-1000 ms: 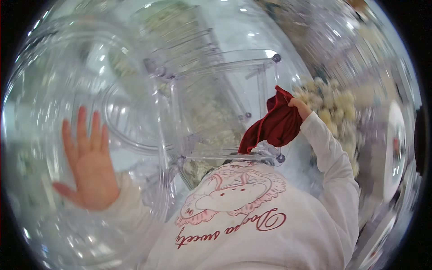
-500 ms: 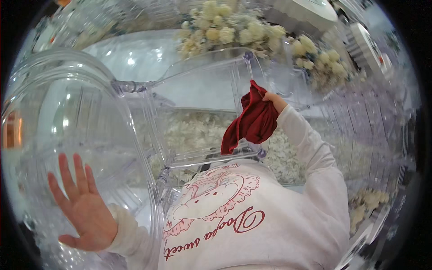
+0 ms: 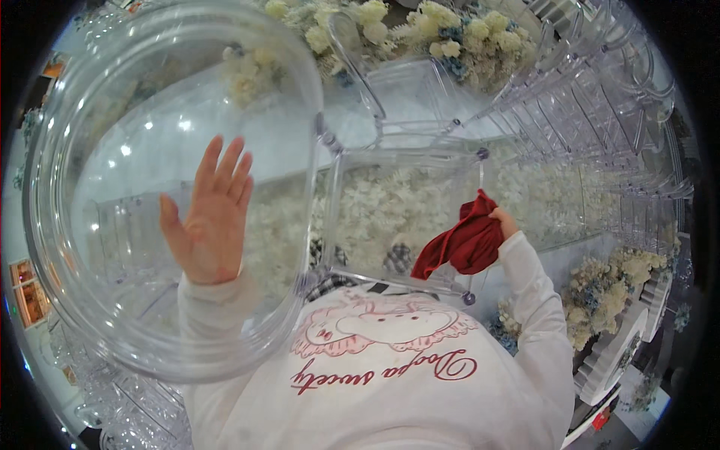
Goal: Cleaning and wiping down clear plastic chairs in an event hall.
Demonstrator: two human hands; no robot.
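Observation:
A clear plastic chair is in front of me, its rounded backrest (image 3: 46, 180) at the left and its square seat frame (image 3: 409, 154) at the middle. My left hand (image 3: 214, 232) is open behind the see-through backrest, palm toward me and fingers spread a little; whether it touches the panel I cannot tell. In my right hand (image 3: 506, 223) a dark red cloth (image 3: 476, 240) is pinched near its top. The rest of the cloth hangs down to the left, close to the right side of the seat frame and one of its legs.
More clear chairs (image 3: 570, 90) stand crowded at the right. Cream and blue flower arrangements (image 3: 480, 41) run along the far side, and another flower cluster (image 3: 607, 292) is at the lower right beside a white ribbed stand (image 3: 619, 349). White flowers also show beneath the chair.
My view has shifted, and the backrest fills more of it. My left hand appears farther up and right, still open. My right hand and the cloth appear lower and more to the right.

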